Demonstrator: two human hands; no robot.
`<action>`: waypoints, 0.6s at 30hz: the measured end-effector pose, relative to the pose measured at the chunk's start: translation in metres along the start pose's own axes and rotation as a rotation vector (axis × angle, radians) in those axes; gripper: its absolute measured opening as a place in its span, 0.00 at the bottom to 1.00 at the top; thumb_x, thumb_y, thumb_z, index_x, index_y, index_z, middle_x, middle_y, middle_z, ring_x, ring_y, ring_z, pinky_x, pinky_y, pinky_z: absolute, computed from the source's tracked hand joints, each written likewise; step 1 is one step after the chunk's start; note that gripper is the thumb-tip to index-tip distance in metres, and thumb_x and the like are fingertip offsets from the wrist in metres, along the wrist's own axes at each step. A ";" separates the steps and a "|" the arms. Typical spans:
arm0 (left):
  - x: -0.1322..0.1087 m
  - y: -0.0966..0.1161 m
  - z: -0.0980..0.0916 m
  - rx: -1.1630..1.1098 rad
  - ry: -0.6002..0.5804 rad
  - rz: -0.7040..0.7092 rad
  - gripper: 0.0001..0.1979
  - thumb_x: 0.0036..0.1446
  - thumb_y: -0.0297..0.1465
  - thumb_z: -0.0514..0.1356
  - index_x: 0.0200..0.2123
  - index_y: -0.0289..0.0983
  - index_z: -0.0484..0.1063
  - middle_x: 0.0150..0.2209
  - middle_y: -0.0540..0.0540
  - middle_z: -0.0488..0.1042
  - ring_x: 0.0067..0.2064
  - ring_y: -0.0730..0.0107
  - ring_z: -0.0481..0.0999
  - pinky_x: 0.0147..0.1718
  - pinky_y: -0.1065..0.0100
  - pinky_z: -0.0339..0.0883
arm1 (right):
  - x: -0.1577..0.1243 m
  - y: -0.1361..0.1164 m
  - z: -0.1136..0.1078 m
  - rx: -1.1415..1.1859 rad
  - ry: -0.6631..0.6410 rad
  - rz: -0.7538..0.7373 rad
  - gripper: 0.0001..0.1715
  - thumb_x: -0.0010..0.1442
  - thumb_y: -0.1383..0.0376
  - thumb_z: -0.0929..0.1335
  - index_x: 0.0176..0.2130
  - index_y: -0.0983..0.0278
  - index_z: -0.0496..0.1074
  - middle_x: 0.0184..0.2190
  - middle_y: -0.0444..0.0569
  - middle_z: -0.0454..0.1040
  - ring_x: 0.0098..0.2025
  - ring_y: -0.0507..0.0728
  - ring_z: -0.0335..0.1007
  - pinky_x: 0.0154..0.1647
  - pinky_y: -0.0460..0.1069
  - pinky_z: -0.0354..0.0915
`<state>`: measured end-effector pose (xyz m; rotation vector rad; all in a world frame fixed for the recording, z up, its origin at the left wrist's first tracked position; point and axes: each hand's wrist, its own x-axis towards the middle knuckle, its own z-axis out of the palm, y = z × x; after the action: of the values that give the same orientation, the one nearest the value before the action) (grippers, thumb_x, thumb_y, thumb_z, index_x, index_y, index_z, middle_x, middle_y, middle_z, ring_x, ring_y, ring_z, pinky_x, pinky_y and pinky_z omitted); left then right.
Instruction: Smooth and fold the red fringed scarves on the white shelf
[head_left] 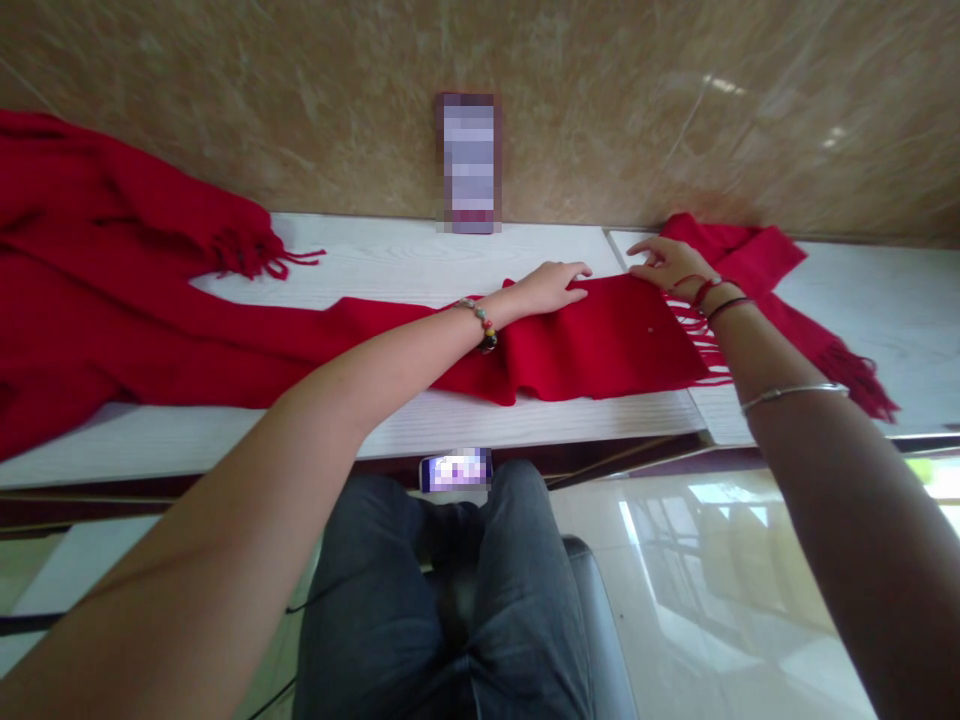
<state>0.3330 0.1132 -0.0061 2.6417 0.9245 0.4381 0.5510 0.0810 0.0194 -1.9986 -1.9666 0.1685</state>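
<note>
From the head camera, your left hand [553, 286] lies palm down on the red scarf [600, 345]. Its fingers are stretched out flat and its grip is apart, closed on nothing. Your right hand [666, 264] rests just beside it at the scarf's far edge, near the fringe [697, 335], also flat and unclenched. Held this way, both palms seem to pin the cloth smooth against the table [390, 265] rather than lift it.

The scarf runs leftward across the table into a loose red heap [75, 270] that spills over the front edge. Another red length [757, 255] trails off to the right from under your right hand.

The table is white wood-grain and butts against a second white table [900, 300]. Behind them is a tan marbled wall [300, 90] with a blurred card [469, 165] propped against it. A phone [455, 470] rests on your lap, with glossy floor tiles [712, 580] below.
</note>
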 end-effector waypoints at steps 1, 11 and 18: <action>0.000 0.000 0.001 0.004 -0.003 0.006 0.20 0.59 0.30 0.55 0.55 0.35 0.66 0.53 0.43 0.74 0.53 0.65 0.72 0.53 0.66 0.62 | -0.001 0.000 0.001 -0.030 0.007 0.001 0.23 0.55 0.64 0.66 0.51 0.62 0.72 0.37 0.51 0.77 0.42 0.62 0.72 0.48 0.56 0.65; 0.005 -0.002 0.002 -0.059 0.082 -0.058 0.18 0.57 0.25 0.52 0.51 0.34 0.71 0.44 0.44 0.78 0.47 0.66 0.75 0.50 0.65 0.65 | -0.010 -0.004 0.022 -0.096 0.086 -0.006 0.28 0.53 0.69 0.64 0.55 0.67 0.69 0.46 0.57 0.73 0.47 0.63 0.70 0.53 0.58 0.63; 0.007 0.001 -0.003 -0.069 0.058 -0.092 0.19 0.57 0.23 0.52 0.51 0.33 0.70 0.46 0.44 0.77 0.48 0.68 0.75 0.50 0.69 0.65 | -0.048 0.007 -0.007 0.115 -0.082 0.191 0.42 0.51 0.66 0.70 0.62 0.72 0.58 0.43 0.60 0.75 0.40 0.63 0.73 0.41 0.57 0.70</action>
<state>0.3376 0.1179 -0.0021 2.5250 1.0244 0.5167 0.5581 0.0323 0.0166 -2.1319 -1.7678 0.4055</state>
